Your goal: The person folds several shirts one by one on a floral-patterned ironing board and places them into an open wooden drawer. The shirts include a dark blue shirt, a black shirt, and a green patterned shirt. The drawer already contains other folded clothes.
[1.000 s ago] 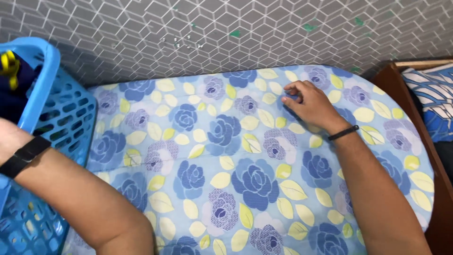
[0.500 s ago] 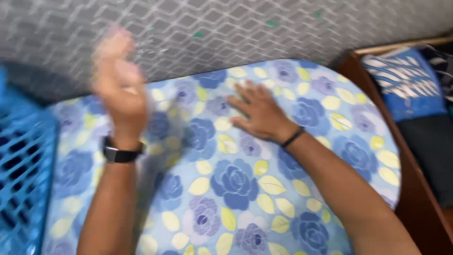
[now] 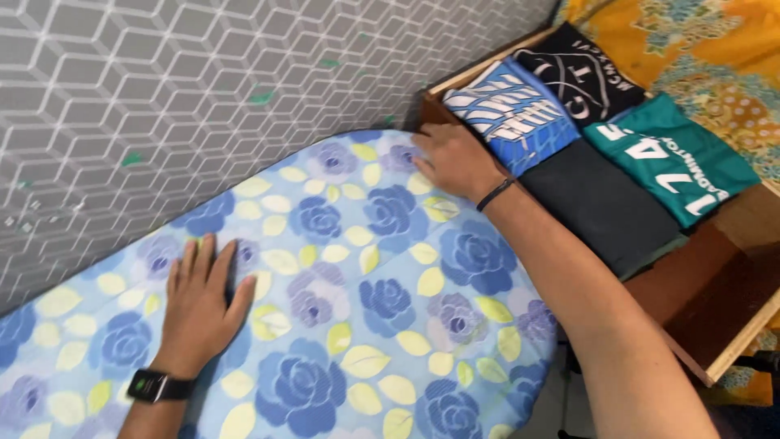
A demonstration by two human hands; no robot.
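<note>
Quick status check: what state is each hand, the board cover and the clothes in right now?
Left hand: open, palm flat on the floral cover.
Right hand: open, fingers spread, pressing the cover's rounded end.
Floral cover: spread smooth over the board.
Blue striped shirt: folded, in the wooden tray.
Black shirt: folded.
Teal shirt: folded.
Dark grey garment: folded flat.
Wooden tray: holding the folded clothes.

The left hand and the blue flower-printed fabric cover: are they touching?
Touching. The head view shows the left hand lying flat, palm down, on the blue flower-printed fabric cover.
</note>
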